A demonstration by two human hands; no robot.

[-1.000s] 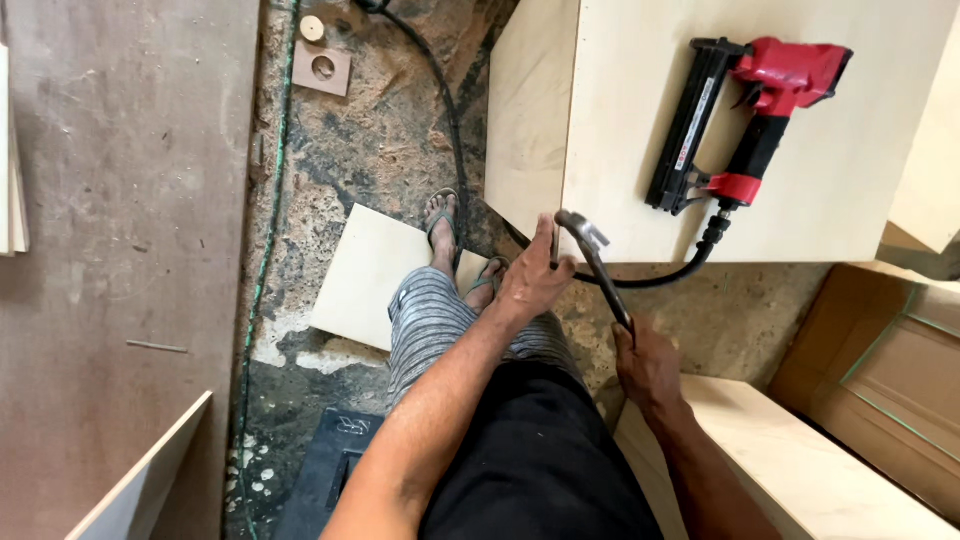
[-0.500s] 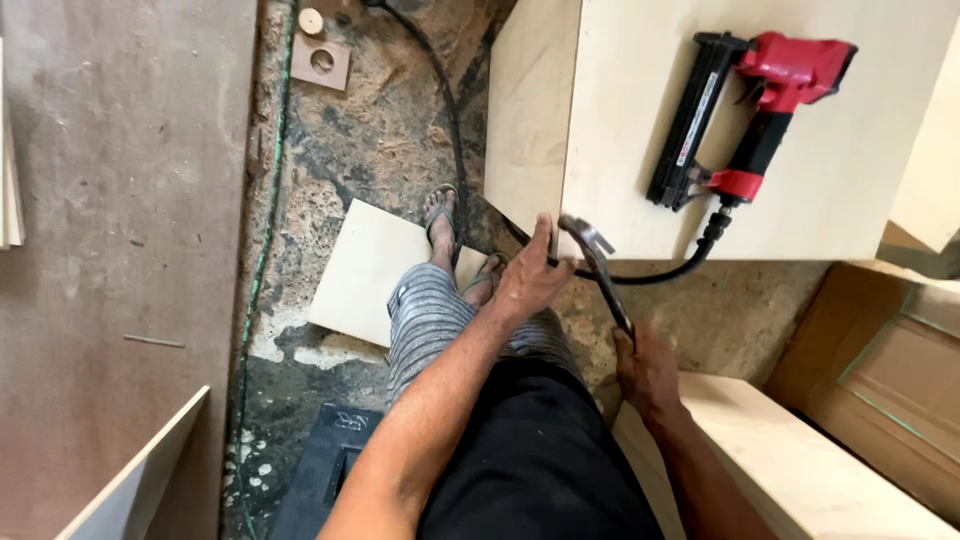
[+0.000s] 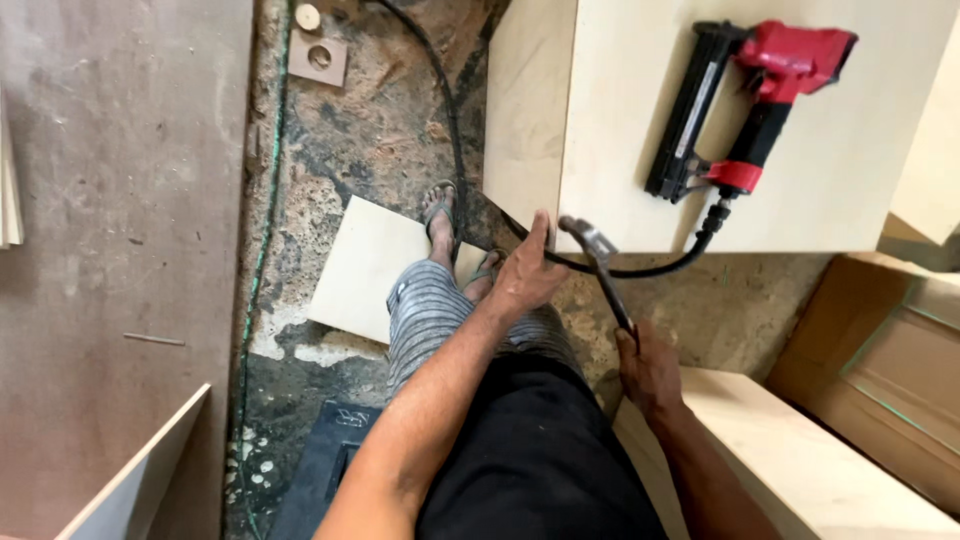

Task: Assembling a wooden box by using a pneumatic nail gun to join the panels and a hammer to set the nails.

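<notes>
The right hand (image 3: 648, 372) grips the handle of metal pliers (image 3: 600, 270), whose jaws reach the near edge of a smooth pale plywood box (image 3: 620, 120). The left hand (image 3: 525, 275) clasps that box's near corner. A red nail gun (image 3: 750, 105) lies on top, its black hose (image 3: 640, 268) partly hidden.

The rough, mottled brown-and-grey stone floor (image 3: 370, 150) runs down the middle, dusty and stained. A large reddish-brown plywood sheet (image 3: 120, 230) covers the left side, with a thin green cord (image 3: 262, 250) along its edge. A pale square plywood offcut (image 3: 365, 265) lies flat on the floor; near the top sits a small square wooden block with a round hole (image 3: 318, 58). What may be brown panelled cabinet doors (image 3: 880, 370) lean at the right. Light is soft and even.
</notes>
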